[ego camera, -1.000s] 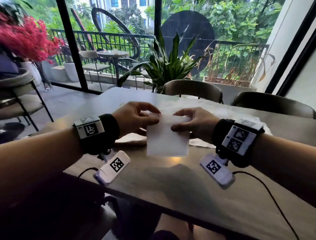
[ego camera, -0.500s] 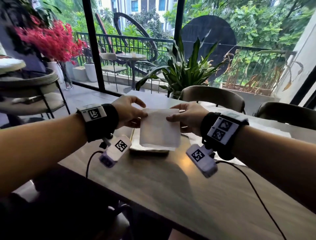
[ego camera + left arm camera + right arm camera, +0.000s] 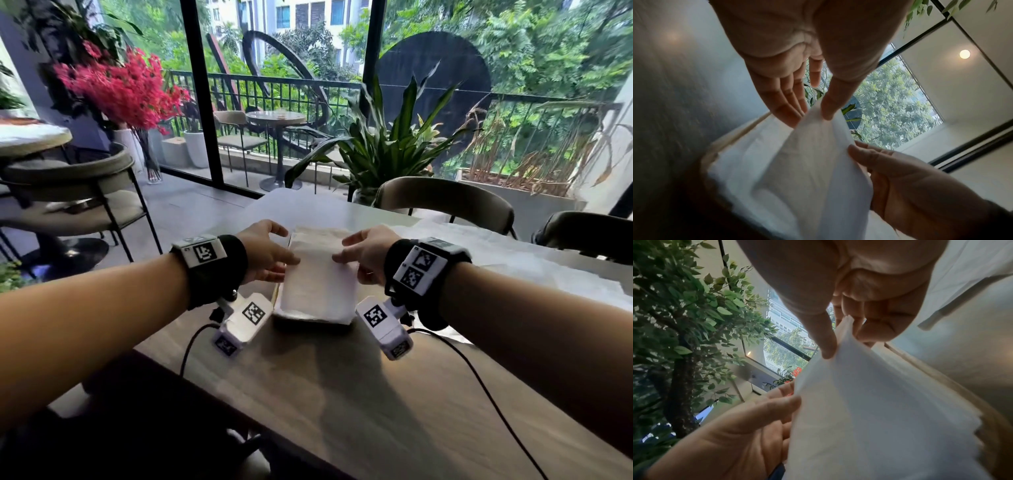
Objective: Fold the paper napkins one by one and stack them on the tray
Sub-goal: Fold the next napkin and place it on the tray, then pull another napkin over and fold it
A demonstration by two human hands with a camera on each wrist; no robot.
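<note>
A folded white napkin [image 3: 317, 287] hangs low over the pale tray [image 3: 275, 295], its lower edge on the stack of folded napkins there. My left hand [image 3: 289, 260] pinches its left edge between thumb and fingers. My right hand [image 3: 342, 255] pinches the right edge. In the left wrist view the left hand [image 3: 812, 113] pinches the napkin [image 3: 818, 162] above the tray rim [image 3: 740, 131]. In the right wrist view the right hand [image 3: 844, 340] pinches the napkin [image 3: 869, 402] corner, with the tray rim [image 3: 941, 378] to the right.
Unfolded white napkins [image 3: 496, 246] lie spread on the wooden table [image 3: 342, 394] to the right of the tray. Two chairs [image 3: 445, 202] stand at the far side, with a potted plant [image 3: 387, 150] behind. Sensor cables [image 3: 479, 377] trail across the table towards me.
Both hands carried the folded napkin away from me and down, from the air above the table to the stack on the tray. Their pinch on its edges stays.
</note>
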